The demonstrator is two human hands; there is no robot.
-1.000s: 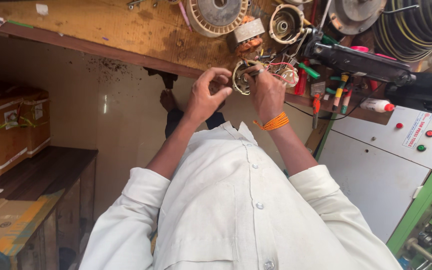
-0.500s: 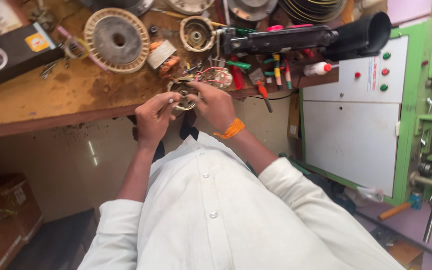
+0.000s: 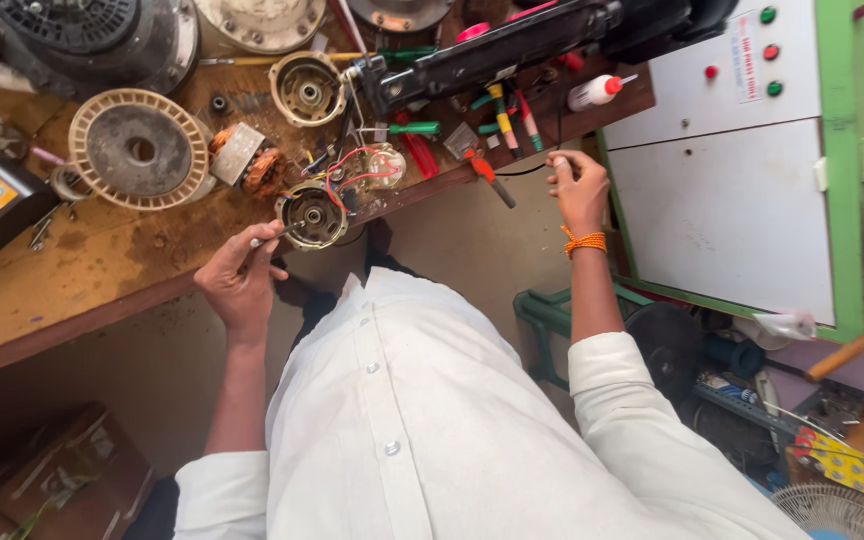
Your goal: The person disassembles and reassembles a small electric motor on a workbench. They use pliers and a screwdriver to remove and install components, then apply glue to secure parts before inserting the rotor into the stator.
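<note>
The small round motor housing (image 3: 313, 214) sits at the front edge of the wooden workbench (image 3: 72, 290), its red and pale wires looping up and back from it. The left hand (image 3: 240, 285) is just in front and to the left of the housing, fingers curled tight round a thin metal tool (image 3: 274, 234) whose tip reaches the housing's rim. To work that tip well, I'd judge the housing wants steadying, since nothing holds it and it lies right at the bench edge; light pressure along the tool, not sideways, would keep it from skating off.

The right hand (image 3: 578, 188) is well to the right of the housing, off the bench corner, fingers closed on a thin black wire (image 3: 524, 171) running back toward the bench.

Counting outward from the housing: one copper-wound armature (image 3: 264, 170) just behind and left of it, one cream finned disc (image 3: 139, 149) further left, one second open cup-shaped housing (image 3: 306, 90) behind it, one long black machine body (image 3: 512, 45) behind and to the right, one white squeeze bottle with a red cap (image 3: 593, 92) far right. On the white cabinet (image 3: 722, 200) beyond, I count two green buttons and two red.
</note>
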